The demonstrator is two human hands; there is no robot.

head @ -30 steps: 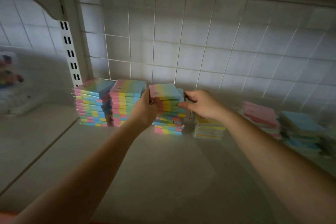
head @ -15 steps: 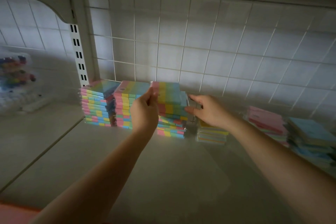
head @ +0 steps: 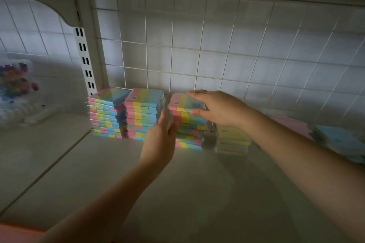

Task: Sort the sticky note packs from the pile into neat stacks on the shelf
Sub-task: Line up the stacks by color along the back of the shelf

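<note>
At twelve o'clock, the right hand (head: pixel 221 110) lies flat atop the third stack (head: pixel 187 122), the blurred left hand (head: pixel 160 142) seemingly pressing its side, fingers straight.

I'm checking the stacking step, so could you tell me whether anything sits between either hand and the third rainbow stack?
Nothing visible does. The right hand lies on top of the third rainbow stack, and the left hand is against its left front side. The second rainbow stack stands close on the left, and the yellow stack on the right.
</note>
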